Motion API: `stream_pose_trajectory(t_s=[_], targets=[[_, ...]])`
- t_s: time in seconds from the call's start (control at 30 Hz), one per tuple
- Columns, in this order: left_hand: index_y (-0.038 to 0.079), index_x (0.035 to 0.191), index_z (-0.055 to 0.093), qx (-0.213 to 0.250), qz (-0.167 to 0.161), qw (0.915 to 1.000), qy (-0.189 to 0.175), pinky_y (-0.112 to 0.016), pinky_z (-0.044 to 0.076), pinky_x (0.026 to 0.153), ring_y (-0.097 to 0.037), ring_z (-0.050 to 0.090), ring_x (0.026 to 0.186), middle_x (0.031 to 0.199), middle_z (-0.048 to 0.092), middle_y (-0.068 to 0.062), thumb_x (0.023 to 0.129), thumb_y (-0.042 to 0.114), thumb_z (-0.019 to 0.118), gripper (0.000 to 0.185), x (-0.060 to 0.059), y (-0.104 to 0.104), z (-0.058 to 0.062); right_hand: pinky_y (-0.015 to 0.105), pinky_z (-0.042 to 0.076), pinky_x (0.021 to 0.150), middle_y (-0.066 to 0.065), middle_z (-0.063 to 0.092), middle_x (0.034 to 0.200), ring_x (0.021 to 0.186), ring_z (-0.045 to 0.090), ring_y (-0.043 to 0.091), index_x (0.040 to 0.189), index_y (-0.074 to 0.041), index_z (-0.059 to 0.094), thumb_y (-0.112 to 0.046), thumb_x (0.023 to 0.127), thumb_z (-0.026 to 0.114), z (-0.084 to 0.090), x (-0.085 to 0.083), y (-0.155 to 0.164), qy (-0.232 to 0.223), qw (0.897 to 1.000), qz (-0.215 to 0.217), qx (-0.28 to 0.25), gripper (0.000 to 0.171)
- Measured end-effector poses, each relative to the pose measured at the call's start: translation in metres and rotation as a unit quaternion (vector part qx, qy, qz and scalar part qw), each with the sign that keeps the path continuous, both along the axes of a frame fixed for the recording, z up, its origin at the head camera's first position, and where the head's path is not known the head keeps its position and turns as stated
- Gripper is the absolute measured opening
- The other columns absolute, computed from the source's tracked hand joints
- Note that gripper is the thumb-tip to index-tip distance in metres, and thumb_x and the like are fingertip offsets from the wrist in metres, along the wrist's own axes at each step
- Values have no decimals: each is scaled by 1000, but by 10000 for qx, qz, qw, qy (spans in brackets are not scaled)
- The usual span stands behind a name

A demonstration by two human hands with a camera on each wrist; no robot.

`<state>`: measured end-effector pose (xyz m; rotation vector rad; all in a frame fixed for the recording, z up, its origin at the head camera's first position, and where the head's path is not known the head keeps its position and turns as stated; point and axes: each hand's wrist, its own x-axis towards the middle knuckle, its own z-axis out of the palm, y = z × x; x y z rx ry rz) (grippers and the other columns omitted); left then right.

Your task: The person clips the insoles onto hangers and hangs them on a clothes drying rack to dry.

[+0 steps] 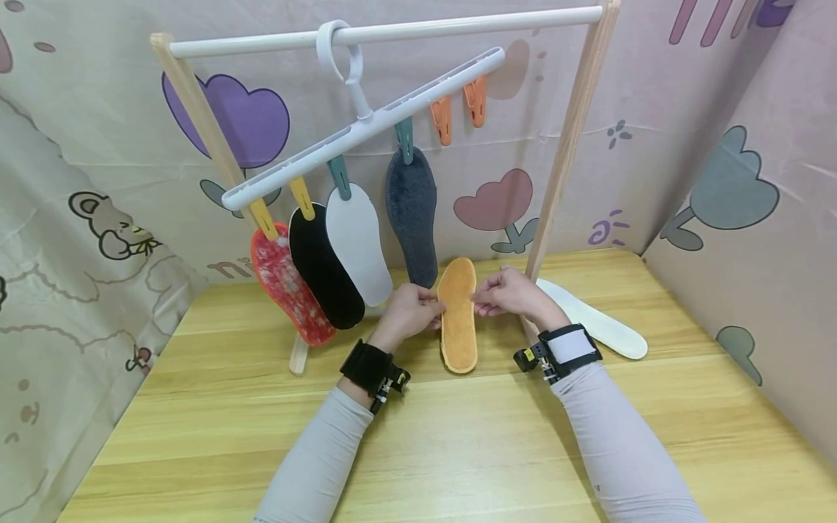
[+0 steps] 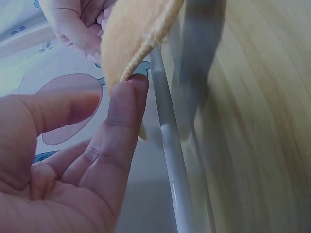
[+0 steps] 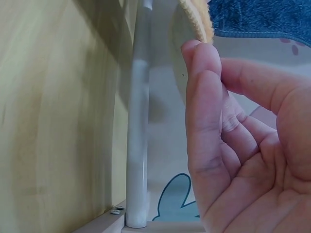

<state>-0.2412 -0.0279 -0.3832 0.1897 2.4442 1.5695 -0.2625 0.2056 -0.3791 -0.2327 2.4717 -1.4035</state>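
Both hands meet over the far middle of the table (image 1: 458, 450), below the hanger. Left hand (image 1: 408, 312) and right hand (image 1: 513, 294) each pinch 1 long edge of an orange insole (image 1: 458, 316), about a third of the way down from its toe. The insole is held upright, toe up, fuzzy side facing the head camera, heel low and close to the table top; whether the heel touches cannot be told.

Left wrist view: left grip narrow, fingertips (image 2: 136, 87) against the insole's stitched edge (image 2: 141, 36), thumb just beside it. Right wrist view: right grip likewise narrow, a fingertip (image 3: 197, 51) touching the orange rim (image 3: 199, 22).

White clip hanger (image 1: 366, 123) hooked over the white rail (image 1: 392, 30) of a wooden-legged rack, tilted down to the left. 4 insoles hang from its pegs, left to right: red patterned insole (image 1: 288, 287), black insole (image 1: 323, 269), white insole (image 1: 358, 243), dark grey fleece insole (image 1: 412, 218). 2 orange pegs (image 1: 458, 109) at the higher end hold nothing.

Another white insole (image 1: 604, 323) lies flat on the table, right of the rack's right leg (image 1: 569, 145), just behind the right wrist. Both wrists carry black straps; sleeves pale grey. Printed cloth backdrop (image 1: 719, 181) all round.
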Motion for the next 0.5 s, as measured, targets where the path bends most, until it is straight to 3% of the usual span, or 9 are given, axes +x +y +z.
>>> stream_pose_trajectory(t_s=[0.2, 0.5], targets=[[-8, 135, 68, 55, 97, 9999, 57, -34, 67, 79, -13, 76, 76, 108, 80, -18, 104, 11, 70, 37, -1, 0, 1, 35, 67, 81, 17, 80, 92, 76, 74, 12, 105, 8, 74, -12, 103, 71, 4, 2, -2, 122, 9999, -39, -107, 20], [-6, 139, 67, 10, 289, 9990, 348, -37, 67, 78, -11, 72, 69, 105, 81, -17, 104, 12, 70, 39, -3, -2, 2, 34, 67, 81, 20, 80, 95, 76, 74, 11, 106, 10, 72, -12, 103, 71, 8, 3, -5, 220, 9994, -25, -279, 22]])
